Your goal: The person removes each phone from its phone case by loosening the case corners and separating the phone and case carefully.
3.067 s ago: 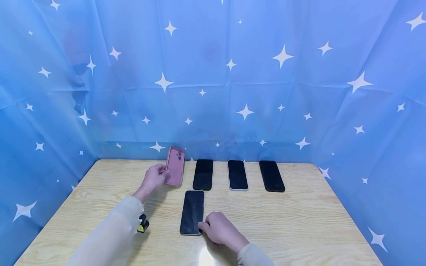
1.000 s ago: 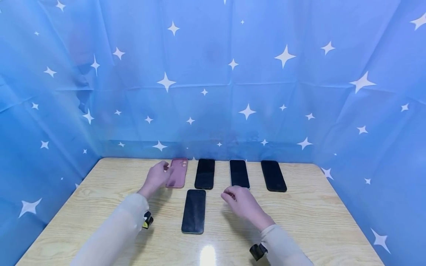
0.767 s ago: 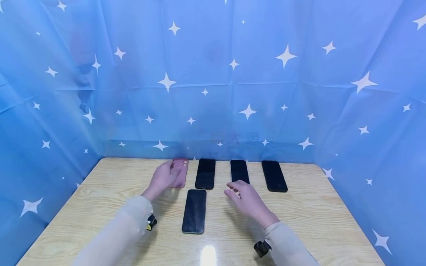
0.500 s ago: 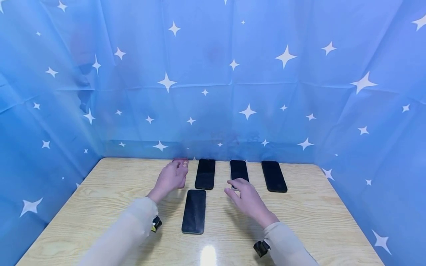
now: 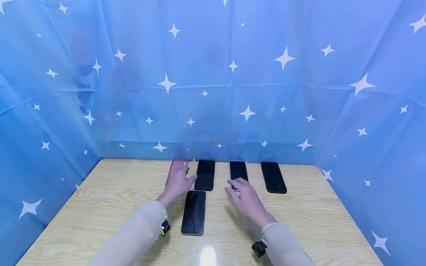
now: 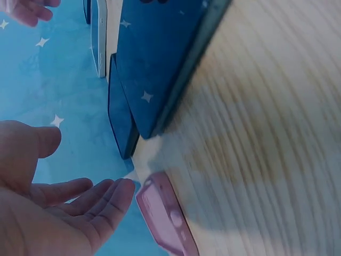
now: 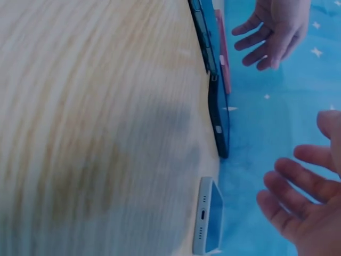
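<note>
My left hand (image 5: 177, 183) hovers over a pink phone case (image 5: 179, 163), which lies at the back left and is partly hidden by the hand. In the left wrist view its fingers (image 6: 114, 208) are relaxed, with nothing in them. My right hand (image 5: 249, 201) is held above the table just in front of a phone with a white edge (image 5: 238, 170), covering its lower corner. Its fingers (image 7: 290, 176) are spread and hold nothing. A dark phone (image 5: 193, 213) lies face up between the two forearms, nearer to me.
Beside the pink case, a black phone (image 5: 204, 176) lies in the back row, and another black phone (image 5: 274, 177) is at its right end. The wooden table (image 5: 316, 221) meets a blue curtain with white stars (image 5: 206, 122) behind and at both sides.
The left hand has let go of the pink case, once tilted up and now flat, and moved right across it. The right hand has left the near phone, going right and farther back.
</note>
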Demonstrator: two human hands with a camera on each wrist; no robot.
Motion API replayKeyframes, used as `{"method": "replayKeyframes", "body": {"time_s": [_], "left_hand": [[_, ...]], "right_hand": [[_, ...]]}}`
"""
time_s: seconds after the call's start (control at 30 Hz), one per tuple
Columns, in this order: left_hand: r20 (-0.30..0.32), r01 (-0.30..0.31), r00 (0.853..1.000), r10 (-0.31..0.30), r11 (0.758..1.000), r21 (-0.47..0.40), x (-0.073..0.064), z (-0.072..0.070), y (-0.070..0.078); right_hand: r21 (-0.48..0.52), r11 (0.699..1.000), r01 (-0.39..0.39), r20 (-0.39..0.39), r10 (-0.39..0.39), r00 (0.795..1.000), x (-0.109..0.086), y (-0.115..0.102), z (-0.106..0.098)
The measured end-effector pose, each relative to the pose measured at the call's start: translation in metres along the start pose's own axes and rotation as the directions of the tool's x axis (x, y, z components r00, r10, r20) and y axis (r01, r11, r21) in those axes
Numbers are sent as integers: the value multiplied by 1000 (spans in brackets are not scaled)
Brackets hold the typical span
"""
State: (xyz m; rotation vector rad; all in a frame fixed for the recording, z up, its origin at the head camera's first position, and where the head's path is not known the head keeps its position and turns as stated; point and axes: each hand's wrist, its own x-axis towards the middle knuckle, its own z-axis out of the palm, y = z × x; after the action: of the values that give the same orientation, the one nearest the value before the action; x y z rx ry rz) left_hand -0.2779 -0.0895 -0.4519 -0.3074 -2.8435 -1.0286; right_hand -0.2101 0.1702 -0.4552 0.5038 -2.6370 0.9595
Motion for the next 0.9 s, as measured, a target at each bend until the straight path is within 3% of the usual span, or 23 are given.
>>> {"method": "replayKeyframes", "body": {"time_s": [0.2, 0.47, 0.73, 0.9], "left_hand": [[92, 121, 989, -118, 992, -29, 1, 8, 7], [176, 171, 969, -172, 985, 21, 13, 18, 10], [147, 228, 961, -235, 971, 67, 21, 30, 20], [120, 239, 959, -258, 959, 153, 28, 36, 29]], "right_hand": [[-2, 1000, 26, -40, -26, 999, 0, 3, 7], [-4, 999, 35, -61, -35, 998, -1, 3, 11], [-17, 1000, 22, -47, -23, 999, -1, 3, 13], [-18, 999, 38, -59, -39, 997, 1, 5, 13]]}}
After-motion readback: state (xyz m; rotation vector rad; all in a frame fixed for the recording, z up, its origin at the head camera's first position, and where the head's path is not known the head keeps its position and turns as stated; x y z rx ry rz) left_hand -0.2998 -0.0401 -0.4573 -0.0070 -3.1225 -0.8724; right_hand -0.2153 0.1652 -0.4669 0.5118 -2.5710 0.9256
